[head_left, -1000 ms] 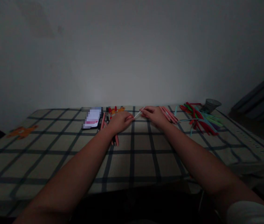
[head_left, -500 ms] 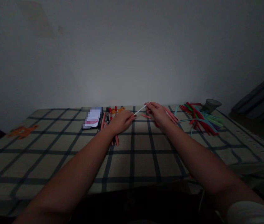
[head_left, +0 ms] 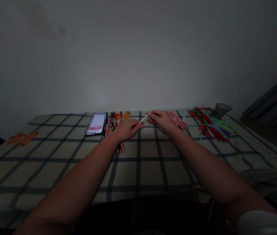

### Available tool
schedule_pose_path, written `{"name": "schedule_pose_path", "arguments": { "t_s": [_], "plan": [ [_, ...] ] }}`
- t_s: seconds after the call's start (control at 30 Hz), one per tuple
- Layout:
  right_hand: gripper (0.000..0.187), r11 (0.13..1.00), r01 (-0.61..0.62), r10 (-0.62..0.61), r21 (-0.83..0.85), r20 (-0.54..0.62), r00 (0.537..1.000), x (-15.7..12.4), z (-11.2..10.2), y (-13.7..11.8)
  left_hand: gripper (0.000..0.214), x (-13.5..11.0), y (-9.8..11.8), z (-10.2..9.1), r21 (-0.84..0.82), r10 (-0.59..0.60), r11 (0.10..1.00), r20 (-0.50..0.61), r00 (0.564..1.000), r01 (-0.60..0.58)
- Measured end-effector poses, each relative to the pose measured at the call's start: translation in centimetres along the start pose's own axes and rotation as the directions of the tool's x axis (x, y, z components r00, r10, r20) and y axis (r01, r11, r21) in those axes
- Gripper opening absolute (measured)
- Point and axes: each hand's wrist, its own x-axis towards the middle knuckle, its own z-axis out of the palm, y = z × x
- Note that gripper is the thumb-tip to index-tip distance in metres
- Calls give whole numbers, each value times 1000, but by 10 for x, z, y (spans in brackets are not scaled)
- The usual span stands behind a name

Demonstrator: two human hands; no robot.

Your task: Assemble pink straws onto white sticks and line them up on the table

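Observation:
A thin white stick [head_left: 145, 117] slants upward to the right between my two hands, above the checked cloth. My left hand [head_left: 128, 129] is closed with thumb and fingers pinching its lower end. At the upper end, my right hand [head_left: 161, 119] has its fingertips closed on the same stick. Beside and partly behind my left hand lie pens [head_left: 115, 120] with red and dark caps, along with some pink strips [head_left: 122, 147]. Several more pink strips [head_left: 177, 120] lie just right of my right hand.
A lit phone [head_left: 96, 124], its screen blurred, lies left of the pens. Red, green and blue strips [head_left: 208, 125] are heaped at the right by a dark see-through cup [head_left: 221, 111]. An orange flower-like piece [head_left: 23, 138] lies far left. A wall [head_left: 138, 65] rises behind the table.
My right hand has come lower and slightly left, nearer my left hand, and less of the white stick shows between them. My left hand has barely moved.

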Motion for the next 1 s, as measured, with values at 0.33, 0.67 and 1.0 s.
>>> {"name": "schedule_pose_path", "arguments": {
  "t_s": [0.33, 0.67, 1.0],
  "plan": [
    [28, 988, 89, -79, -129, 84, 993, -1, 0, 0, 43, -2, 3, -1, 13, -40, 999, 18, 999, 40],
    [29, 989, 62, -32, -137, 215, 976, -3, 0, 2, 39, 1, -3, 3, 22, -56, 998, -35, 998, 57],
    [25, 978, 76, -39, -194, 188, 981, -3, -1, -1, 44, -3, -1, 3, -9, -178, 984, -77, 981, 177]
  ]
}}
